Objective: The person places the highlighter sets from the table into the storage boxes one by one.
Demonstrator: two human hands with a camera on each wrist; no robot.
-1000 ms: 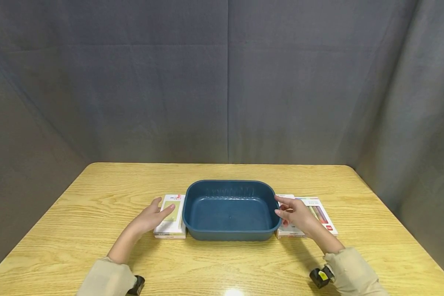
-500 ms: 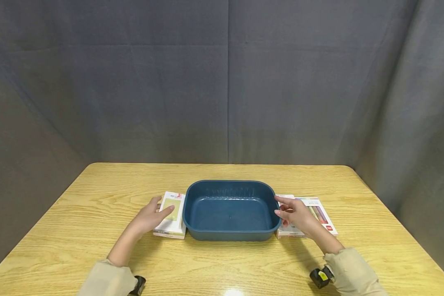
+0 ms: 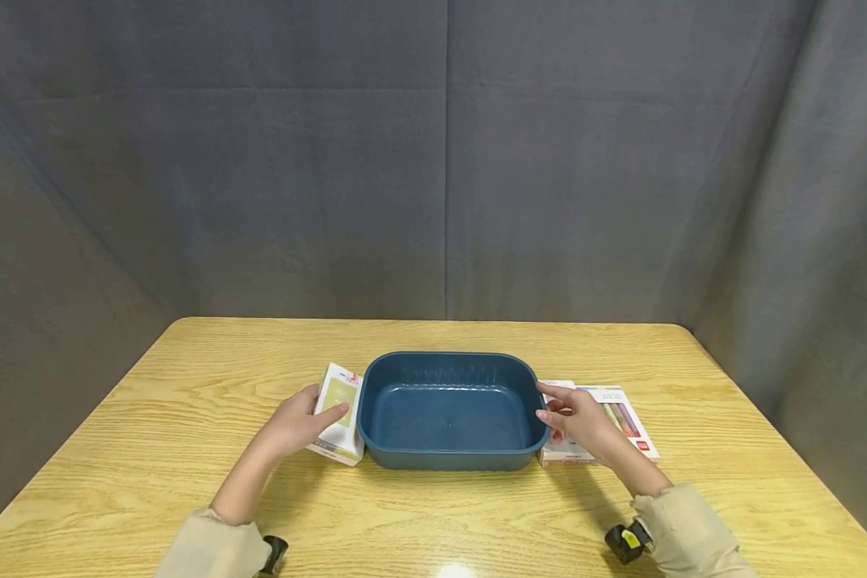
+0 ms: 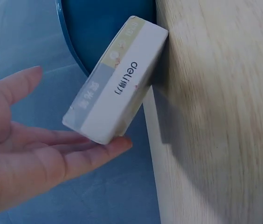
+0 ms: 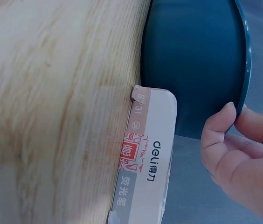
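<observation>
A dark blue plastic basin [image 3: 448, 461] stands in the middle of the table. Against its left side leans a white box [image 3: 335, 437] with a yellow-green panel, printed deli; its outer edge is tilted up. My left hand [image 3: 296, 421] has its fingers under that raised edge, and in the left wrist view the thumb [image 4: 22, 86] stands apart from the box. At the basin's right end, my right hand [image 3: 585, 421] pinches the rim between thumb and fingers. Below the right hand lies a white deli box [image 5: 152, 154], partly hidden in the head view.
Farther right, a flat white box [image 3: 643, 425] with a window of coloured sticks lies on the table. The wooden table [image 3: 441, 514] runs back to a grey curtain [image 3: 433, 201]. Wrist cameras [image 3: 624, 542] hang under both sleeves.
The left box's outer edge has risen and the box has turned slightly, leaning toward the basin. My left hand has shifted slightly right with it. The right hand and basin look unmoved.
</observation>
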